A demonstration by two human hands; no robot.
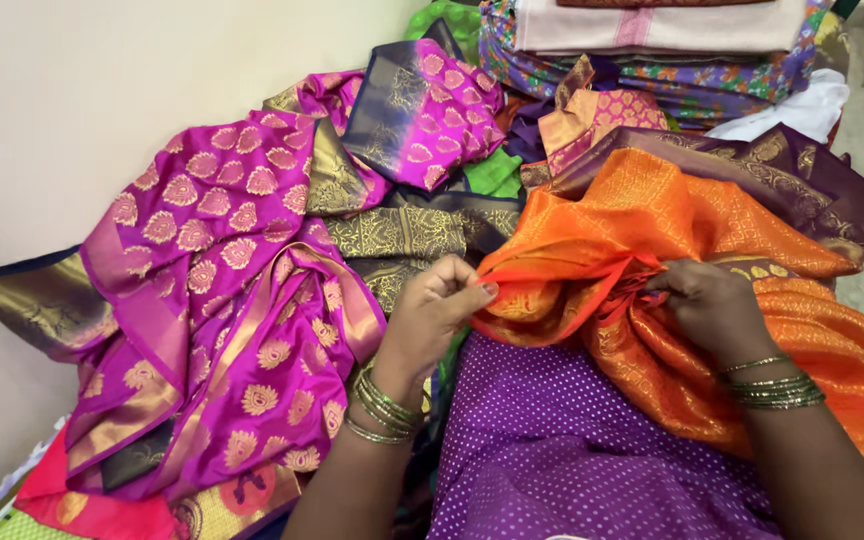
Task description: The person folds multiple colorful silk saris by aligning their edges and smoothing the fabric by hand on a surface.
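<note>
A magenta silk cloth (222, 300) with gold motifs and a dark gold-woven border sprawls across the left side against a pale wall (52, 100), the biggest spread in view. Next to it on the right lies the orange silk cloth (672, 220), bunched in folds with a purple-brown border (it rests partly on a purple dotted fabric (562, 440) in the foreground). Behind, a stack of folded cloths (652, 40) rises at the top edge. The left hand (432, 315) is closed in a pinch, fingertips gripping the orange cloth's red edge at its left end. The right hand (712, 305) is curled shut on the same edge just to the right, fingers buried in the folds. Green and gold bangles (382, 408) ring both wrists.
</note>
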